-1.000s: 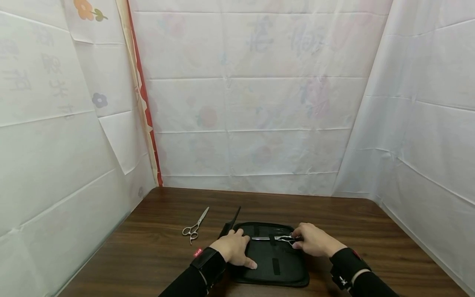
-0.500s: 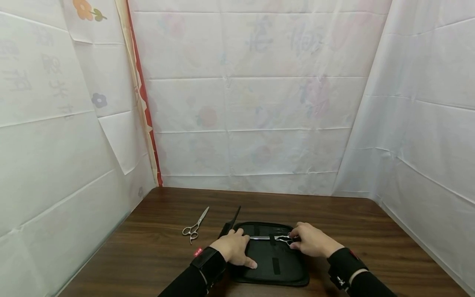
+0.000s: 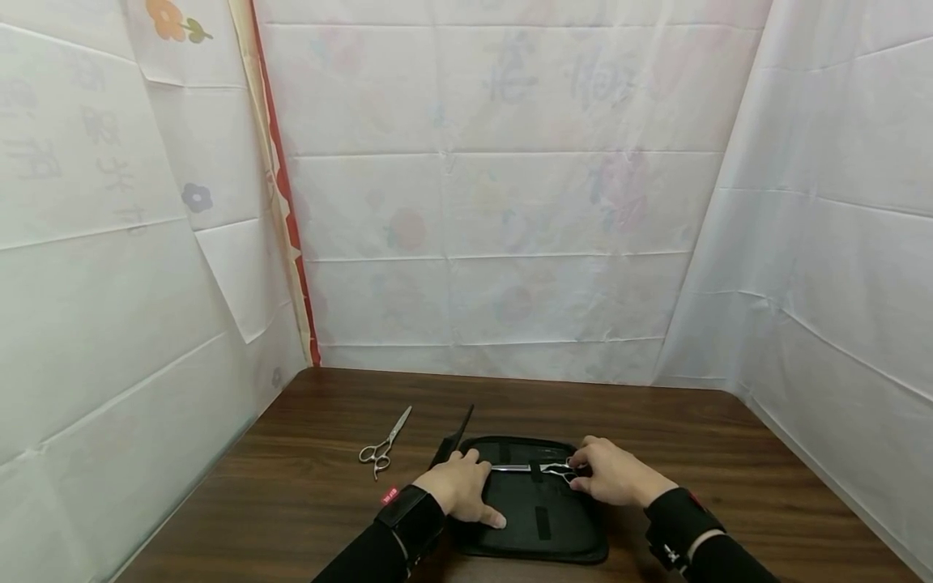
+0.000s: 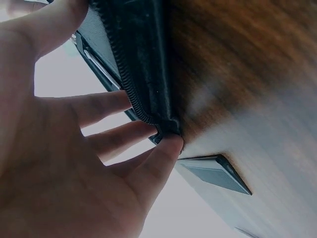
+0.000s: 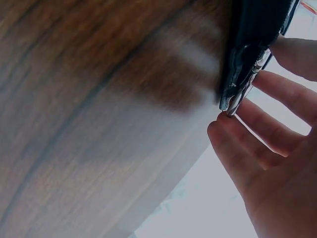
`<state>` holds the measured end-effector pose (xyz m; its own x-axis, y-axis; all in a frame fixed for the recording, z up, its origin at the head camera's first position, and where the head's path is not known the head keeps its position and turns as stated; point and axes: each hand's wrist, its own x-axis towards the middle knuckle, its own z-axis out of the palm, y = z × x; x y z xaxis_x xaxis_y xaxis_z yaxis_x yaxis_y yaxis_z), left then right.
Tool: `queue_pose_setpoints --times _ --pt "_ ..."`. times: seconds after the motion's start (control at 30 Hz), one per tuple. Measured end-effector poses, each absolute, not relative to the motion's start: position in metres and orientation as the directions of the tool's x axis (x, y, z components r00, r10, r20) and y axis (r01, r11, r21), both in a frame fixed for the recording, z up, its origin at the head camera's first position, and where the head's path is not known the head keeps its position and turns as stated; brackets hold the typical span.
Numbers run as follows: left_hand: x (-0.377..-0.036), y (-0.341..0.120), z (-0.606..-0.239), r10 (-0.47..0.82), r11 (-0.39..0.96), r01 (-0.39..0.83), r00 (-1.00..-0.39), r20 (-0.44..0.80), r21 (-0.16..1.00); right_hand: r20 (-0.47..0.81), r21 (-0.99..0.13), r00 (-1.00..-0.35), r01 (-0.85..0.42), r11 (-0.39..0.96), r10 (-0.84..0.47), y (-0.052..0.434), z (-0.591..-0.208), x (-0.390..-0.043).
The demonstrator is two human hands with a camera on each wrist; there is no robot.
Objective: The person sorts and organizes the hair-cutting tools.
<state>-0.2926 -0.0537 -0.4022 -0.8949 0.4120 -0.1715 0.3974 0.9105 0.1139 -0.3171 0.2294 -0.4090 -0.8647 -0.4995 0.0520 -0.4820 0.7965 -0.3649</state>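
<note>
A black zip case (image 3: 517, 510) lies spread flat on the table, with silver scissors (image 3: 512, 468) laid across it under an elastic loop. My right hand (image 3: 619, 474) pinches the scissors' finger rings at the case's right edge. In the right wrist view, the ring end (image 5: 241, 96) shows at the fingertips. My left hand (image 3: 461, 487) rests on the case's left side with its thumb stretched over the inner face. In the left wrist view, its fingers lie straight along the zipped edge (image 4: 131, 74).
A second pair of silver scissors (image 3: 385, 445) lies on the table to the left. Beside the case's upper left corner is a slim black item with a thin pointed end (image 3: 457, 433). White cloth (image 3: 481, 300) hangs around the wooden table (image 3: 350, 397).
The right hand has shifted slightly left, and the scissors in the case have slid a little left with it. The left hand stays in place.
</note>
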Motion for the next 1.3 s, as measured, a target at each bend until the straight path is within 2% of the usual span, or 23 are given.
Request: queue_pose_setpoints --times 1.3 --pt "-0.2961 -0.0514 -0.3994 0.382 0.923 0.370 -0.913 -0.141 0.104 0.085 -0.348 -0.855 -0.507 0.789 -0.512 0.2250 -0.4103 -0.3181"
